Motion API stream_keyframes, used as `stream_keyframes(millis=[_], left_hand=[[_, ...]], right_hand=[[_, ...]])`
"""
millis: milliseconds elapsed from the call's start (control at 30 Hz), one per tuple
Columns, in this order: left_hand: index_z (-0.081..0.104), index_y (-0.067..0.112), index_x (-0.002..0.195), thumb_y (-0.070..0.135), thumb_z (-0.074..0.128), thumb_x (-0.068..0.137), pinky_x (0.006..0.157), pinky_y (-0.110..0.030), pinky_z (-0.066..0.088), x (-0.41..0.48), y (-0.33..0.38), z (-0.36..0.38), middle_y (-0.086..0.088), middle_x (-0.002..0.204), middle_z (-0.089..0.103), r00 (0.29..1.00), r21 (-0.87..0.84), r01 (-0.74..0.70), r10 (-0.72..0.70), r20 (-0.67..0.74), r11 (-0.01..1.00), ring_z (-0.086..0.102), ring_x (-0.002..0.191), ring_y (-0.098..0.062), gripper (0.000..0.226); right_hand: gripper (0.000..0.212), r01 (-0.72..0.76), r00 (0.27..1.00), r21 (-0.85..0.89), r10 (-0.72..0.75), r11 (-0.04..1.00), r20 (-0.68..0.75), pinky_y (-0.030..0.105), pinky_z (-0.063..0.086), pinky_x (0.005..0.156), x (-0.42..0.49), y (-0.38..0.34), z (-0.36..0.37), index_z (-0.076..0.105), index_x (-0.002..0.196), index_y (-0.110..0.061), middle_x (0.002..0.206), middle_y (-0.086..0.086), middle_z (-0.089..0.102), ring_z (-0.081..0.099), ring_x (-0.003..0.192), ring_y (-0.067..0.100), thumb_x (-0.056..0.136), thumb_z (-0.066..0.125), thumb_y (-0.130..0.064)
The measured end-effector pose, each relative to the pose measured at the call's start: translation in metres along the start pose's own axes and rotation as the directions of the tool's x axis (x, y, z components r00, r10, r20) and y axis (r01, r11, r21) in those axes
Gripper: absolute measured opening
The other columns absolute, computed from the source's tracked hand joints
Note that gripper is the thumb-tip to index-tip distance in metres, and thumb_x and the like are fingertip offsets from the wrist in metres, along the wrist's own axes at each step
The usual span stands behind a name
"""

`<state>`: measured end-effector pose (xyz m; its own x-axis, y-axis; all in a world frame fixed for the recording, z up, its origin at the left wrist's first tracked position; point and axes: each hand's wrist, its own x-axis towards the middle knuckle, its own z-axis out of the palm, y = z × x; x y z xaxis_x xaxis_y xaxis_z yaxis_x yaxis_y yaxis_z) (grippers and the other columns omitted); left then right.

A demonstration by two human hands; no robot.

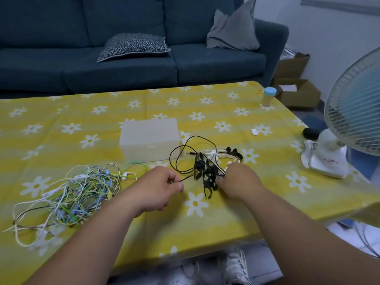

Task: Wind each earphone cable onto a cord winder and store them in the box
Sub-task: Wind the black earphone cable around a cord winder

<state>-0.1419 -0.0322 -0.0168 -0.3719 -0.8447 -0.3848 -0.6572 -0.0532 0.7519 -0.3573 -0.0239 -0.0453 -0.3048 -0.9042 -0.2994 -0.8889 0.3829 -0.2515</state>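
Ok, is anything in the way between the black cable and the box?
Nothing visible lies between them. The black cable, pinched in the left hand, loops right beside the box over bare cloth. The box's lid looks shut, though, so it would likely need opening first.

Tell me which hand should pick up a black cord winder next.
Right hand: it is right at the black cord winders, while the left hand pinches the black cable.

A yellow daisy-print surface [102, 112] carries a blue-lidded jar [268, 97] and a white fan [353, 103]. Behind stands a blue sofa [61, 58] with a patterned cushion [133, 46] and a grey cushion [234, 31].
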Motion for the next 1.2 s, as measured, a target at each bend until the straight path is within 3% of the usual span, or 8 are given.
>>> stream_keyframes(millis=[167, 500, 700, 800, 900, 1033, 1100, 1200], left_hand=[[0.064, 0.01, 0.091, 0.024, 0.055, 0.098, 0.052, -0.026, 0.05, 0.001, 0.001, 0.001, -0.007, 0.072, 0.054, 0.999, 0.019, 0.021, -0.021, 0.038, 1.0, 0.051, 0.061, -0.021, 0.017], [0.067, 0.016, 0.086, 0.022, 0.055, 0.097, 0.053, -0.03, 0.041, -0.002, -0.005, -0.013, -0.006, 0.071, 0.059, 0.996, 0.013, -0.01, 0.011, -0.084, 1.0, 0.044, 0.051, -0.02, 0.017], [0.068, 0.013, 0.082, 0.03, 0.049, 0.101, 0.052, -0.025, 0.035, -0.005, -0.003, -0.02, -0.001, 0.068, 0.057, 0.983, -0.103, -0.068, 0.049, -0.175, 0.992, 0.04, 0.042, -0.006, 0.032], [0.066, 0.011, 0.079, 0.035, 0.042, 0.104, 0.049, -0.022, 0.037, -0.01, 0.0, -0.022, -0.001, 0.068, 0.054, 0.996, -0.231, -0.053, 0.034, -0.084, 0.971, 0.043, 0.053, -0.012, 0.042], [0.065, 0.009, 0.082, 0.029, 0.042, 0.105, 0.058, -0.024, 0.044, -0.014, 0.0, -0.023, -0.003, 0.068, 0.058, 0.998, -0.343, -0.023, 0.041, 0.047, 0.939, 0.052, 0.062, -0.018, 0.038], [0.072, 0.018, 0.098, 0.019, 0.053, 0.1, 0.071, -0.019, 0.046, -0.013, -0.005, -0.023, 0.002, 0.099, 0.075, 1.0, -0.203, 0.01, -0.007, 0.012, 0.979, 0.068, 0.094, -0.013, 0.02], [0.072, 0.018, 0.1, 0.015, 0.059, 0.095, 0.078, -0.025, 0.046, -0.011, -0.004, -0.027, 0.001, 0.105, 0.073, 0.988, -0.391, 0.016, -0.074, -0.134, 0.92, 0.067, 0.095, -0.015, 0.015], [0.072, 0.009, 0.103, 0.03, 0.061, 0.094, 0.069, -0.03, 0.049, -0.01, 0.001, -0.041, -0.005, 0.092, 0.068, 0.977, -0.805, 0.025, -0.186, -0.107, 0.593, 0.06, 0.071, -0.016, 0.026]], right_hand=[[0.01, -0.067, 0.996, 0.029, 0.068, 0.997, -0.052, 0.029, 0.041, 0.069, 0.001, -0.007, 0.002, 0.048, 0.085, -0.016, 0.088, 0.005, 0.056, 0.051, 0.082, 0.025, 0.093, 0.055, -0.015], [0.024, -0.091, 0.982, 0.045, 0.097, 0.995, -0.161, 0.028, 0.036, 0.06, -0.017, -0.016, -0.061, 0.047, 0.067, -0.016, 0.071, 0.003, 0.054, 0.055, 0.072, 0.028, 0.087, 0.057, -0.026], [0.027, 0.023, 1.0, 0.265, -0.019, 0.964, -0.015, 0.03, 0.022, 0.051, -0.029, -0.029, -0.069, 0.06, 0.071, -0.002, 0.061, 0.008, 0.043, 0.034, 0.054, 0.024, 0.09, 0.052, -0.019], [0.027, 0.095, 0.993, 0.299, -0.068, 0.95, -0.099, 0.029, 0.02, 0.05, -0.026, -0.042, -0.06, 0.044, 0.062, -0.009, 0.056, 0.005, 0.034, 0.03, 0.053, 0.023, 0.087, 0.053, -0.013], [0.028, 0.188, 0.977, 0.436, -0.121, 0.88, -0.176, 0.027, 0.022, 0.048, -0.022, -0.057, -0.048, 0.051, 0.064, -0.003, 0.049, -0.001, 0.034, 0.029, 0.047, 0.019, 0.09, 0.055, -0.013], [0.025, 0.346, 0.936, 0.576, -0.227, 0.741, -0.271, 0.028, 0.03, 0.051, -0.023, -0.074, -0.044, 0.069, 0.074, -0.005, 0.054, 0.001, 0.046, 0.036, 0.049, 0.015, 0.093, 0.061, -0.019], [0.02, 0.414, 0.908, 0.56, -0.281, 0.717, -0.31, 0.026, 0.035, 0.053, -0.027, -0.083, -0.043, 0.075, 0.079, -0.015, 0.055, -0.009, 0.056, 0.042, 0.049, 0.009, 0.093, 0.062, -0.019], [0.015, 0.482, 0.874, 0.469, -0.367, 0.74, -0.32, 0.024, 0.044, 0.057, -0.034, -0.094, -0.037, 0.076, 0.081, -0.02, 0.059, -0.019, 0.062, 0.054, 0.056, 0.001, 0.09, 0.064, -0.021]])
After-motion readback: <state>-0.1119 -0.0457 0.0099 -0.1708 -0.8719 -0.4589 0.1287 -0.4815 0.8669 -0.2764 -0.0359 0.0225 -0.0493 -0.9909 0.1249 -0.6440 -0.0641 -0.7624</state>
